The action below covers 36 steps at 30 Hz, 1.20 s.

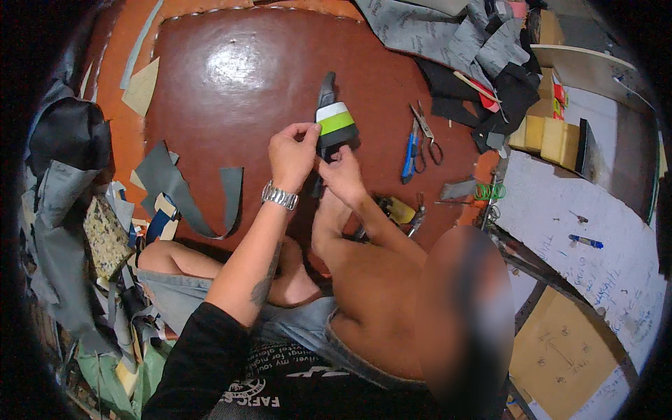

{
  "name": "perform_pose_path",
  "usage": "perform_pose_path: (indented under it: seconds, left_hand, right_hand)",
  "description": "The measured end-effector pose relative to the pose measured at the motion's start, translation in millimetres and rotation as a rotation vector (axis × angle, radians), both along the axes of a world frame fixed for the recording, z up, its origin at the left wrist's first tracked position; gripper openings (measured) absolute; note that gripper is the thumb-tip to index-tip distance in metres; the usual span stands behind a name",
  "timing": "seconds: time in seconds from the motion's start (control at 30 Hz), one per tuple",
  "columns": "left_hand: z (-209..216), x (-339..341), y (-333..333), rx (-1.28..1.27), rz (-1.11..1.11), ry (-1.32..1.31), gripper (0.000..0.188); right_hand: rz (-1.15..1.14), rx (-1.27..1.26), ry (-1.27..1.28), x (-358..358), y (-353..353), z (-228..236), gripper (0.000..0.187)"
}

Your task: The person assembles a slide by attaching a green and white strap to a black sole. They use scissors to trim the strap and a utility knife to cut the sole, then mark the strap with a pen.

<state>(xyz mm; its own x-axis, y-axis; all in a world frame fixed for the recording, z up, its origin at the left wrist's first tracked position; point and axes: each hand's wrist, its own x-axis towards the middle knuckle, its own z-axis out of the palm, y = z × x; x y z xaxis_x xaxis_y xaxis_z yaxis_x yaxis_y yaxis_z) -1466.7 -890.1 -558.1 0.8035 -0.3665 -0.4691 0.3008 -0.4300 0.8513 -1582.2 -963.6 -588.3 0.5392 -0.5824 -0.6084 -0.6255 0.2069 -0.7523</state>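
A slide sandal [337, 124] with a white, bright green and black strap and a dark sole stands out over the brown work surface in front of me. My left hand [294, 155], with a metal-band watch at the wrist, pinches the strap's left edge between thumb and fingers. Just below the strap, my right hand [341, 171] has its fingers curled at the near end of the same sandal. Part of the sole is hidden behind both hands. My bare leg [332, 217] reaches up beneath the right hand.
Scissors [428, 140] and a blue utility knife [410, 159] lie to the right. A grey material strip [185, 196] curves at the left. Tools with a yellow part [399, 210] sit beside my leg. Fabric scraps [483, 42] pile up far right; dark material [66, 133] heaps at the left rim.
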Motion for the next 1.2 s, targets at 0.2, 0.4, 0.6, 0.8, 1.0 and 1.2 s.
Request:
perform_pose_path:
  seconds: [0.2, 0.4, 0.6, 0.8, 1.0, 1.2]
  left_hand:
    - [7, 21, 13, 0.11, -0.083, -0.305, 0.024]
    - [8, 17, 13, 0.065, -0.178, -0.202, 0.022]
    - [6, 20, 5, 0.078, -0.242, -0.287, 0.023]
    - [-1, 27, -2, 0.042, -0.202, -0.189, 0.024]
    - [0, 31, -4, 0.052, -0.185, -0.117, 0.024]
    - [10, 18, -8, 0.036, -0.244, -0.17, 0.034]
  right_hand:
    - [0.11, 0.071, 0.061, -4, -28, 30, 0.051]
    - [0.228, -0.79, -0.272, 10, -69, 45, 0.045]
    - [0.437, -0.528, -0.227, 24, -95, 33, 0.044]
    - [0.481, -0.417, -0.262, 35, -121, 22, 0.034]
    - [0.505, -0.509, -0.444, 41, -126, 11, 0.023]
    - [0.457, -0.56, -0.524, 44, -119, 20, 0.02]
